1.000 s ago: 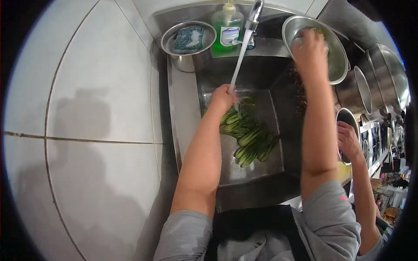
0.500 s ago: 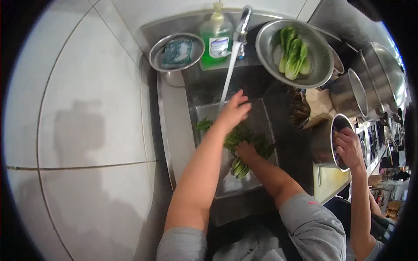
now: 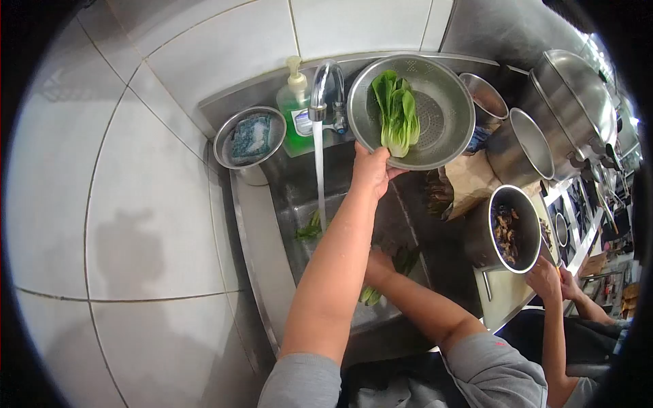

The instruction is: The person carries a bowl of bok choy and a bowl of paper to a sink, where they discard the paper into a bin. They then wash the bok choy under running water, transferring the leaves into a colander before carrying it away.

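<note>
My left hand [image 3: 371, 166] is closed on the near rim of a perforated metal colander [image 3: 442, 122]. Green leafy heads with pale stems [image 3: 400, 122] lie on the colander's left side. My right hand [image 3: 378, 267] is low in the sink among more greens [image 3: 371, 296], its fingers hidden behind my left forearm. Water streams from the faucet [image 3: 326, 88] into the sink [image 3: 286, 197], where a few leaves [image 3: 310, 228] lie beside the stream.
A metal bowl with a green scrubber [image 3: 252, 139] and a green soap bottle [image 3: 294, 112] stand behind the sink. To the right are a brown paper bag [image 3: 469, 182], a pot of dark pieces [image 3: 506, 231] and stacked metal bowls [image 3: 578, 95]. Another person's hands [image 3: 546, 280] are near the pot.
My left hand has moved up from above the sink and taken hold of the colander's rim. The view has shifted. The other person's hand has come out of the pot.
</note>
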`<state>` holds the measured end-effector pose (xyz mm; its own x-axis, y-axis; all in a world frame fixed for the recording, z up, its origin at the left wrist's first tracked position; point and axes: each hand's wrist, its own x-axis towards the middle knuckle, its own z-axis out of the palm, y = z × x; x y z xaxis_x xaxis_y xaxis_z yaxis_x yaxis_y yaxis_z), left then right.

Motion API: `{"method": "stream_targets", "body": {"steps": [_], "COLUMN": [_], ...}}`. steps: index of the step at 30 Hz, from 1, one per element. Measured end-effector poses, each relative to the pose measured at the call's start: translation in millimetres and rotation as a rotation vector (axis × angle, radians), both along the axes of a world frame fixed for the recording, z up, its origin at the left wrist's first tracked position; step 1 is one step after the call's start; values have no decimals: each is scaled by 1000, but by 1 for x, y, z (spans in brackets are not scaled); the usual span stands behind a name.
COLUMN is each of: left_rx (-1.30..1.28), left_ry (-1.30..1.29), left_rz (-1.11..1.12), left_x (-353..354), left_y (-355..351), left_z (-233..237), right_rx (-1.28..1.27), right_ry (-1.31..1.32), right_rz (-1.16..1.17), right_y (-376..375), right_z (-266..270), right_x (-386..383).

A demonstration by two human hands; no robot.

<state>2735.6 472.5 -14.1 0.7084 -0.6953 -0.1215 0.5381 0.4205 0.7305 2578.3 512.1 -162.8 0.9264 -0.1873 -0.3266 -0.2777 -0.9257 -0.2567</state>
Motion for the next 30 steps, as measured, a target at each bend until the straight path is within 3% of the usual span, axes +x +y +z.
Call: {"method": "stream_targets", "body": {"steps": [2, 3, 5, 6, 7, 9, 13, 19, 24, 27, 28, 29, 30], "left_rx": [-12, -20, 16, 41, 71, 122, 344, 289, 424, 536, 552, 542, 533], "left_ry": [20, 40, 43, 72, 106, 104, 32, 110, 77, 17, 16, 24, 35], "left_rz": [-2, -7, -15, -77, -136, -172, -75, 244, 334, 446, 492, 541, 589], "left_x": [-10, -15, -28, -35, -44, -61, -103, -125, -147, -186, -200, -212, -223], "left_y": [14, 23, 47, 61, 77, 115, 199, 266, 306, 325, 332, 337, 342], "left_z": [11, 16, 24, 25, 23, 3, -1, 1, -22, -16, -14, -9, -5], "right_rx": [289, 289, 569, 892, 945, 983, 1395, 2194, 2488, 2348, 2703, 2621, 2572], "right_ry": [108, 103, -274, -327, -222, -363, -425, -404, -382, -495, -150, -217, -248], "right_rz": [-297, -292, -284, -323, -422, -367, -496, -640, -565, -304, -628, -841, -818], "right_y": [0, -5, -30, -46, -51, -75, -90, -42, -17, -16, -10, -3, 3], "right_z": [43, 39, 9, -16, 14, 6, 36, 32, 10, -4, 3, 7, 14], "right_x": [4, 2, -10, -13, -16, -22, -23, 28, 70, 75, 79, 89, 97]}}
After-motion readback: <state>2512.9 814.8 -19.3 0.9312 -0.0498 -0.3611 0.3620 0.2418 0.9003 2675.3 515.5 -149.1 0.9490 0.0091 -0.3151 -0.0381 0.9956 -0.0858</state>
